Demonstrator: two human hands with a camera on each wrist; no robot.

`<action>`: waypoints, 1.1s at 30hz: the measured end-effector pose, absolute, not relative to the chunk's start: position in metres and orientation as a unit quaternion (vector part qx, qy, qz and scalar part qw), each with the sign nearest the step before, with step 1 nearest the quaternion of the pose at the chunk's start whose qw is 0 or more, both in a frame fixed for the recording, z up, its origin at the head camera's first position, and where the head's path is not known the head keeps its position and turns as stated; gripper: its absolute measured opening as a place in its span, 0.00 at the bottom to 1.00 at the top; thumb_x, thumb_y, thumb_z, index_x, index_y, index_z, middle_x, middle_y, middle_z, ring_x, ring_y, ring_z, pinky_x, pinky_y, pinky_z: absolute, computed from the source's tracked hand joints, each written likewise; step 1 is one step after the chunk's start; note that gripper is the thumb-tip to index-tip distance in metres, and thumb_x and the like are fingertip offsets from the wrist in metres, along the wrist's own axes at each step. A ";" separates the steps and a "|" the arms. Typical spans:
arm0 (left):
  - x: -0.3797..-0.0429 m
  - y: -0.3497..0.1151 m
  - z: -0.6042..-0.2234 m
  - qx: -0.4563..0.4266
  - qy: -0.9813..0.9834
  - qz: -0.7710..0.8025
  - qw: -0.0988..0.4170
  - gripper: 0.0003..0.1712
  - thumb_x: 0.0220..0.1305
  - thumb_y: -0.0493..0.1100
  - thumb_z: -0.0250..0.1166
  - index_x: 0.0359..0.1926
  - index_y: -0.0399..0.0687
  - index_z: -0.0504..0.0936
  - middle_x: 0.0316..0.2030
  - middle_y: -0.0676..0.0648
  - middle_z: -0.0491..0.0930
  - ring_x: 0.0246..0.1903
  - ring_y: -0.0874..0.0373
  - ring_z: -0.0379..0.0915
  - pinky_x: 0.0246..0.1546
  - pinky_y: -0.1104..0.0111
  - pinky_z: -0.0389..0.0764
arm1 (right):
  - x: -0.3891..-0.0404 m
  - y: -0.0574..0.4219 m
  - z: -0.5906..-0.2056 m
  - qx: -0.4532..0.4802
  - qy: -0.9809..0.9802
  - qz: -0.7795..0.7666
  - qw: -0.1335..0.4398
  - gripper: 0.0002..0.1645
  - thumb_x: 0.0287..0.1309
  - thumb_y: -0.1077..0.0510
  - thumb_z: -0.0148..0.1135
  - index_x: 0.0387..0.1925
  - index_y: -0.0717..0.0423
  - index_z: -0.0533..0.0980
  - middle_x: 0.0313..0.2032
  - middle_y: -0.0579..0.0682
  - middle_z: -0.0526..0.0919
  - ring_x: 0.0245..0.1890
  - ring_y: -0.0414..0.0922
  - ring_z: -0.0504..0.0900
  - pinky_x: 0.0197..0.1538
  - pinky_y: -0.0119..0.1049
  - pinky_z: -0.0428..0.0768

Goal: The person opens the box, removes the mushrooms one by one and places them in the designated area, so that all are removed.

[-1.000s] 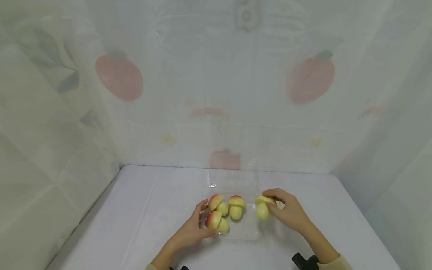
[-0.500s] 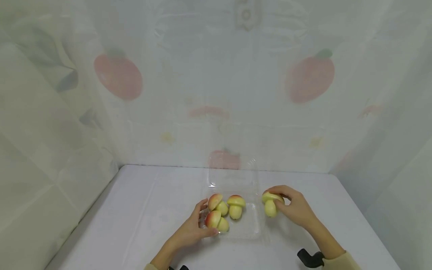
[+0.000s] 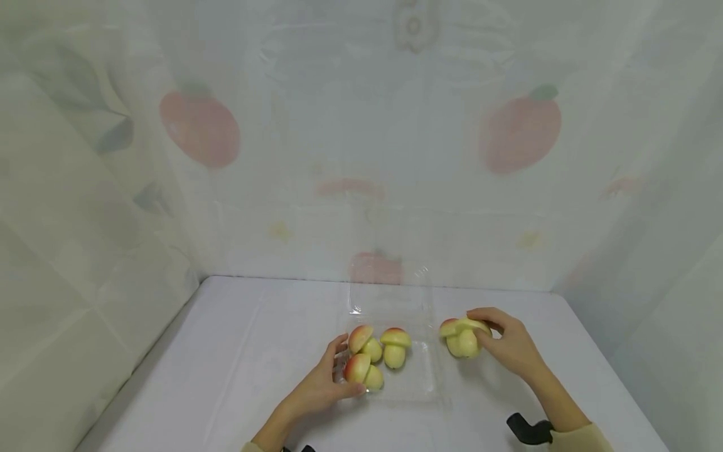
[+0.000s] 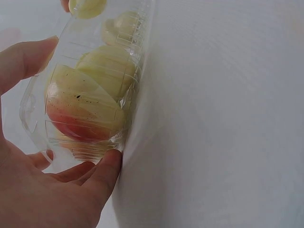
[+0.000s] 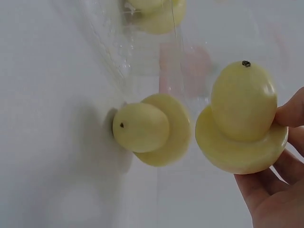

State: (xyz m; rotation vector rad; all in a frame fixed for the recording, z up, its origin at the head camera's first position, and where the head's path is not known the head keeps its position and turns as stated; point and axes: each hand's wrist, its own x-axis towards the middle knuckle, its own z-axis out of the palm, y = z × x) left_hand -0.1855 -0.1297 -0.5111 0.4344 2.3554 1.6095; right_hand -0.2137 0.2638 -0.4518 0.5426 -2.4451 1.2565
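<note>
My left hand (image 3: 319,384) grips the left side of a clear plastic clamshell box (image 3: 418,376), thumb at its front corner. Inside the box lie three mushroom-shaped yellow pieces with red-blushed caps, such as the one at the middle (image 3: 395,347). In the left wrist view a red-blushed piece (image 4: 83,107) shows through the clear wall beside the fingers. To the right of the box, my right hand (image 3: 511,342) pinches another mushroom-shaped piece (image 5: 242,114) by its cap. Close beside it, a similar piece (image 5: 145,128) stands on the table, partly covered in the head view.
The box's clear lid (image 3: 390,298) is hinged open toward the back. A white-covered table (image 3: 271,339) bears everything, with a fruit-printed curtain (image 3: 361,125) behind it. Black wrist mounts (image 3: 530,430) show near the sleeves.
My right hand has carried its mushroom-shaped piece rightward from the box's right edge. The piece standing beside it has come into clearer view. The left hand and box stay put.
</note>
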 end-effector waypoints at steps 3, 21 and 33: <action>-0.185 -0.130 -0.511 0.151 0.809 0.554 0.125 0.63 0.56 0.52 0.77 0.80 0.46 0.45 0.75 0.34 0.54 0.71 0.30 0.55 0.69 0.38 0.59 | -0.215 0.268 -0.451 0.185 -0.862 0.440 0.171 0.17 0.57 0.71 0.67 0.49 0.61 0.83 0.47 0.53 0.87 0.50 0.30 0.78 0.53 0.17 0.73; -0.185 -0.130 -0.512 0.153 0.813 0.549 0.122 0.62 0.57 0.54 0.77 0.80 0.47 0.45 0.75 0.34 0.55 0.71 0.30 0.56 0.68 0.39 0.61 | -0.231 0.292 -0.462 0.143 -0.875 0.430 0.172 0.18 0.58 0.71 0.66 0.51 0.63 0.82 0.50 0.59 0.85 0.50 0.22 0.73 0.53 0.13 0.69; -0.186 -0.129 -0.514 0.155 0.816 0.545 0.116 0.62 0.56 0.54 0.77 0.80 0.47 0.46 0.75 0.35 0.56 0.70 0.30 0.57 0.68 0.39 0.61 | -0.243 0.299 -0.482 0.114 -0.889 0.417 0.153 0.17 0.60 0.68 0.67 0.51 0.62 0.82 0.52 0.58 0.85 0.56 0.44 0.78 0.54 0.14 0.65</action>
